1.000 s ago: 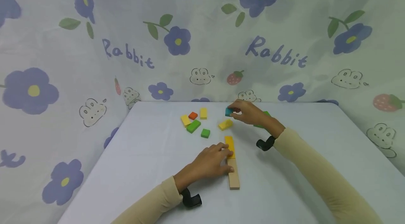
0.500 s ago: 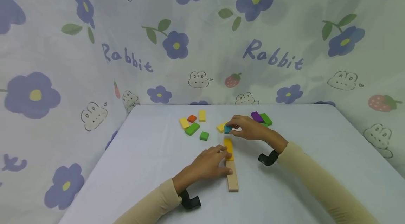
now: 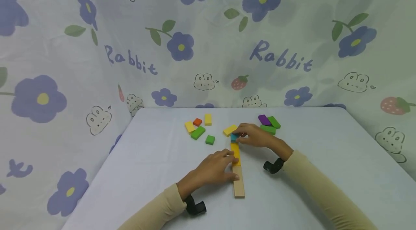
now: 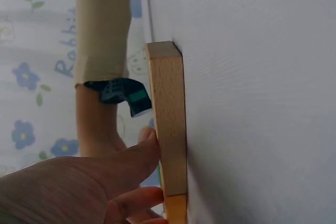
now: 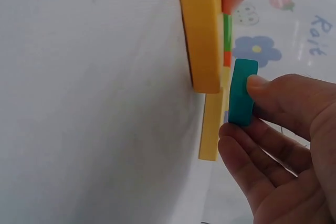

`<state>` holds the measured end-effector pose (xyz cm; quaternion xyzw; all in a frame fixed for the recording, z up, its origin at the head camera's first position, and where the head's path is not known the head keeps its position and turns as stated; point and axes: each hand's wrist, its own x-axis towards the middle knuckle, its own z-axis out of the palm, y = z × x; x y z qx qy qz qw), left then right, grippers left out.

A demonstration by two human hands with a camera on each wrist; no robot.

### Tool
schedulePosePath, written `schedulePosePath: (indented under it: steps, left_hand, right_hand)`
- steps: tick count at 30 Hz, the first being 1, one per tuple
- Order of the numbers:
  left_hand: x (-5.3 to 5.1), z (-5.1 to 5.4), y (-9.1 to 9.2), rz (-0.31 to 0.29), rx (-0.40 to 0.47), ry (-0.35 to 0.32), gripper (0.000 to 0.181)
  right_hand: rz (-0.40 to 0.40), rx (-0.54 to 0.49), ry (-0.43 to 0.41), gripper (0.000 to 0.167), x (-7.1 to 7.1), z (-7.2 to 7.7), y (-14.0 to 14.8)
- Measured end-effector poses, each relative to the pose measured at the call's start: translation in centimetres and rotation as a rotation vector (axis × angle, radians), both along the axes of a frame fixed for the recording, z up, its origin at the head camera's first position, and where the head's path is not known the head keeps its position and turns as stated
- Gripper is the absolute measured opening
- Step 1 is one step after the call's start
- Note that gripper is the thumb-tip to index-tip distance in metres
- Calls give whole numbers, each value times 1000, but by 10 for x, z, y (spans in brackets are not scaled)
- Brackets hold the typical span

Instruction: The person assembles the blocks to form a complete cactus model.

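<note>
My right grip (image 3: 255,135) pinches the teal block (image 5: 242,93) between thumb and fingertips, off the bench (image 3: 130,172), near the far end of the orange block (image 3: 235,150). My left grip (image 3: 212,168) lies relaxed, fingers touching the orange block, thumb at the wooden block (image 3: 239,188); those two run end to end toward the near edge. A yellow block (image 3: 229,130) lies beyond, and a purple block (image 3: 264,120) near the far edge, right of its middle.
</note>
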<state>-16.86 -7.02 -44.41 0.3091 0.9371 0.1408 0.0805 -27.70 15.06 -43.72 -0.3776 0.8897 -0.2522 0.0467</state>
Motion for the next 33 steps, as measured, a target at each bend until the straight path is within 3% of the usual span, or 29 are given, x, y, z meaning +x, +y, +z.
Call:
schedulePosePath:
  steps: [8,23,33]
  left_hand:
    - [1,2,0,-16,-5,5,55]
    - [3,4,0,-19,-15,16,54]
    - [4,6,1,-12,-23,7,54]
  right_hand:
    - [-8,-13,-55,35,0,-6,-3]
    - [13,8,-28,33,-4,-12,-3]
    - [-41,-2,-64,27,-1,-13,-5]
